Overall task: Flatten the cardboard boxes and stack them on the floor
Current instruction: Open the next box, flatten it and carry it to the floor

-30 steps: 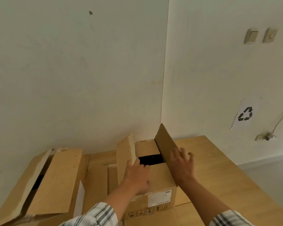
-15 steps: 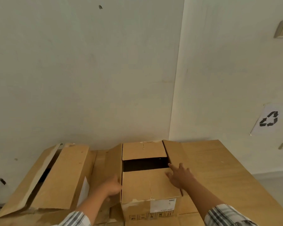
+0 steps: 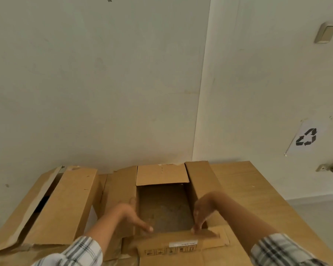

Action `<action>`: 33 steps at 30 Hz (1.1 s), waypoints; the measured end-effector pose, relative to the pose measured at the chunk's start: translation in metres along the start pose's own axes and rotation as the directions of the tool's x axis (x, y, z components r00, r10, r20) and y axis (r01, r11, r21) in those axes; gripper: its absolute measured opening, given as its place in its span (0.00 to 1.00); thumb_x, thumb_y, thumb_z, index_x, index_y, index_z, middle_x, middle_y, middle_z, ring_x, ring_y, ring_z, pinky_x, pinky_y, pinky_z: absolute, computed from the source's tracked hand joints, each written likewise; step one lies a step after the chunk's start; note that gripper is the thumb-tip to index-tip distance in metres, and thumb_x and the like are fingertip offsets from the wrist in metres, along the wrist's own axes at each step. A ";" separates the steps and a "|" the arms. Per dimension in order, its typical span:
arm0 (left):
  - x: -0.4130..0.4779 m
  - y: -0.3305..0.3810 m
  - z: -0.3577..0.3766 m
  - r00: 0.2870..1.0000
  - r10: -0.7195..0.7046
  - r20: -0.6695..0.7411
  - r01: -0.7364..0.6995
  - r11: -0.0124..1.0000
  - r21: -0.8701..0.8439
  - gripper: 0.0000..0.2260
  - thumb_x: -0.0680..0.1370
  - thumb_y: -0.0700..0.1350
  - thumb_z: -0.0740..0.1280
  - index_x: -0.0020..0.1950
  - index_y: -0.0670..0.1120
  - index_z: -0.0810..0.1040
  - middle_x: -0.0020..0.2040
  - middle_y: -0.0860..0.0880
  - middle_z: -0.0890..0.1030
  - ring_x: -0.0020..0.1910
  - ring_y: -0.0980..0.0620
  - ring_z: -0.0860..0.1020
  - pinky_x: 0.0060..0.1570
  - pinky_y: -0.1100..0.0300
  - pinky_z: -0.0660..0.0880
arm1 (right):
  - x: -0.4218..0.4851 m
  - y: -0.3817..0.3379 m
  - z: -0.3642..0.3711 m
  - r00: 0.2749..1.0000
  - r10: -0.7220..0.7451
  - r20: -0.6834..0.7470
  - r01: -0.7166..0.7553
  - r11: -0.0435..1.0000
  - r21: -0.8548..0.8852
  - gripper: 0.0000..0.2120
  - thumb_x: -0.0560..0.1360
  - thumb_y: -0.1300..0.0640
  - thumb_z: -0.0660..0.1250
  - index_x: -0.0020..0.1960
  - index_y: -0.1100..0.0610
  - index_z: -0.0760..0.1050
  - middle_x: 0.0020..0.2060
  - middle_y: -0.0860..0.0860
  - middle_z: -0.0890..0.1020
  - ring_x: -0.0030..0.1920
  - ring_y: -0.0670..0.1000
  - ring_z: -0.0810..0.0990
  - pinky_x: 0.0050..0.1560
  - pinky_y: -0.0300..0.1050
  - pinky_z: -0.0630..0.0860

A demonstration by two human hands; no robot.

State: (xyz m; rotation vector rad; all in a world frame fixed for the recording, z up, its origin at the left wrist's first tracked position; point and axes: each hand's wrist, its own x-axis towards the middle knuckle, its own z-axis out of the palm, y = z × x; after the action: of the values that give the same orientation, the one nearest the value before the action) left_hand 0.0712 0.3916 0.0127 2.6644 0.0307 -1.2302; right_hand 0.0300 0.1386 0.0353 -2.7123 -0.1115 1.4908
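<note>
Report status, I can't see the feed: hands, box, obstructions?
Left hand open at box rim. Right hand fingers on near flap. Box open, unflattened. Second box alongside, left.

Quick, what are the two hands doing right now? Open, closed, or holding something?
Left hand: open, fingers reaching into the open cardboard box, holding nothing.
Right hand: fingers bent down onto the box's near flap; a real grip cannot be told.

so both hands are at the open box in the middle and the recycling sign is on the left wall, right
Not quite. The head view shows the left hand and right hand at the open box in the middle, but the recycling sign is on the right wall, not the left.
</note>
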 end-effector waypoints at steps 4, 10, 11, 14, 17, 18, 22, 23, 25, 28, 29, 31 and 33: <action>0.020 0.013 0.028 0.997 -0.053 -0.050 0.063 0.969 0.237 0.68 0.60 0.64 0.79 0.78 0.53 0.29 0.80 0.38 0.36 0.78 0.31 0.46 0.74 0.39 0.59 | 0.046 -0.025 0.028 0.971 0.237 0.024 -0.229 0.955 -0.187 0.40 0.68 0.32 0.71 0.70 0.57 0.71 0.68 0.59 0.73 0.67 0.67 0.70 0.65 0.62 0.71; 0.027 0.009 0.038 0.996 -0.023 -0.091 0.050 0.951 0.305 0.68 0.61 0.65 0.79 0.77 0.52 0.27 0.80 0.38 0.36 0.78 0.29 0.44 0.74 0.37 0.57 | 0.056 -0.041 0.002 0.907 0.165 -0.387 -0.272 0.932 -0.240 0.26 0.77 0.41 0.64 0.65 0.60 0.72 0.58 0.58 0.78 0.57 0.62 0.78 0.58 0.59 0.76; 0.028 0.007 0.037 0.996 -0.019 -0.088 0.044 0.957 0.285 0.69 0.61 0.65 0.79 0.77 0.51 0.26 0.80 0.38 0.35 0.78 0.30 0.44 0.75 0.37 0.57 | 0.060 -0.042 -0.004 0.869 0.117 -0.481 -0.224 0.960 -0.171 0.23 0.79 0.44 0.63 0.65 0.60 0.73 0.56 0.56 0.79 0.55 0.59 0.79 0.55 0.55 0.76; 0.027 0.005 0.032 0.997 -0.012 -0.082 0.031 0.971 0.237 0.69 0.61 0.62 0.80 0.76 0.51 0.25 0.80 0.40 0.35 0.79 0.33 0.47 0.74 0.38 0.59 | 0.086 -0.048 -0.005 0.840 0.036 -0.542 -0.031 0.999 0.018 0.27 0.80 0.45 0.60 0.75 0.56 0.63 0.70 0.57 0.71 0.65 0.61 0.74 0.60 0.57 0.72; 0.027 0.003 0.022 0.994 0.015 -0.110 0.004 0.987 0.162 0.68 0.63 0.57 0.81 0.77 0.50 0.26 0.81 0.42 0.37 0.79 0.36 0.50 0.74 0.40 0.62 | 0.115 -0.054 0.006 0.821 0.039 -0.569 0.012 0.996 0.086 0.43 0.79 0.42 0.61 0.79 0.49 0.34 0.79 0.54 0.38 0.77 0.63 0.54 0.72 0.64 0.58; 0.028 0.001 0.018 0.992 0.026 -0.120 -0.011 0.993 0.120 0.67 0.64 0.56 0.81 0.77 0.51 0.27 0.81 0.43 0.38 0.79 0.37 0.51 0.73 0.41 0.62 | 0.123 -0.055 0.006 0.759 0.060 -0.648 0.002 0.996 0.095 0.45 0.79 0.40 0.61 0.78 0.49 0.30 0.78 0.54 0.33 0.78 0.63 0.50 0.73 0.64 0.56; 0.041 -0.012 -0.002 0.983 0.024 -0.180 -0.029 0.999 -0.027 0.56 0.68 0.63 0.75 0.81 0.48 0.41 0.82 0.42 0.49 0.78 0.38 0.57 0.72 0.45 0.65 | 0.141 -0.058 -0.024 0.584 0.079 -0.808 -0.020 0.996 0.082 0.46 0.79 0.40 0.58 0.76 0.51 0.25 0.76 0.53 0.28 0.78 0.62 0.39 0.75 0.65 0.45; 0.045 -0.017 -0.007 0.974 0.011 -0.225 -0.032 0.995 -0.093 0.49 0.71 0.65 0.71 0.81 0.48 0.48 0.81 0.42 0.53 0.77 0.38 0.60 0.71 0.46 0.66 | 0.146 -0.056 -0.036 0.585 0.080 -0.807 -0.035 0.997 0.074 0.46 0.79 0.40 0.58 0.76 0.51 0.25 0.75 0.53 0.28 0.78 0.62 0.37 0.74 0.66 0.43; 0.052 -0.027 -0.015 0.943 -0.035 -0.331 -0.047 0.970 -0.238 0.33 0.76 0.66 0.64 0.75 0.51 0.63 0.78 0.43 0.58 0.75 0.38 0.61 0.69 0.46 0.65 | 0.156 -0.054 -0.064 0.608 0.084 -0.790 -0.064 0.996 0.057 0.45 0.79 0.41 0.58 0.76 0.51 0.25 0.76 0.53 0.28 0.78 0.61 0.35 0.74 0.68 0.41; 0.065 -0.044 -0.022 0.875 -0.169 -0.454 0.001 0.938 -0.346 0.24 0.79 0.62 0.62 0.72 0.56 0.64 0.76 0.44 0.56 0.73 0.37 0.59 0.68 0.43 0.63 | 0.170 -0.051 -0.096 0.668 0.091 -0.738 -0.093 0.995 0.038 0.44 0.79 0.41 0.59 0.78 0.49 0.29 0.77 0.53 0.31 0.78 0.60 0.36 0.72 0.70 0.41; 0.070 -0.050 -0.025 0.861 -0.205 -0.465 0.008 0.921 -0.390 0.27 0.79 0.61 0.63 0.75 0.56 0.60 0.76 0.43 0.56 0.73 0.36 0.60 0.68 0.43 0.64 | 0.176 -0.050 -0.102 0.696 0.097 -0.711 -0.105 0.994 0.032 0.44 0.79 0.41 0.59 0.78 0.49 0.30 0.78 0.52 0.32 0.78 0.60 0.37 0.72 0.71 0.41; 0.081 -0.063 -0.029 0.865 -0.253 -0.434 -0.024 0.842 -0.539 0.31 0.79 0.57 0.64 0.78 0.52 0.55 0.76 0.41 0.62 0.71 0.36 0.66 0.68 0.44 0.67 | 0.186 -0.050 -0.108 0.749 0.114 -0.653 -0.128 0.991 0.026 0.43 0.79 0.42 0.59 0.79 0.49 0.32 0.78 0.52 0.33 0.78 0.59 0.38 0.71 0.72 0.40; 0.086 -0.072 -0.031 0.888 -0.276 -0.369 -0.091 0.680 -0.728 0.26 0.81 0.52 0.64 0.76 0.44 0.64 0.69 0.41 0.74 0.65 0.38 0.75 0.65 0.46 0.72 | 0.193 -0.051 -0.107 0.774 0.128 -0.620 -0.138 0.990 0.032 0.43 0.79 0.43 0.61 0.79 0.49 0.33 0.79 0.52 0.36 0.78 0.59 0.39 0.71 0.75 0.41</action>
State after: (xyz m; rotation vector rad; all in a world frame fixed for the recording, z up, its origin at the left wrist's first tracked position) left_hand 0.1430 0.4628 -0.0455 2.1392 0.6134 -0.4054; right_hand 0.2216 0.2056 -0.0658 -3.1113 0.1000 0.5267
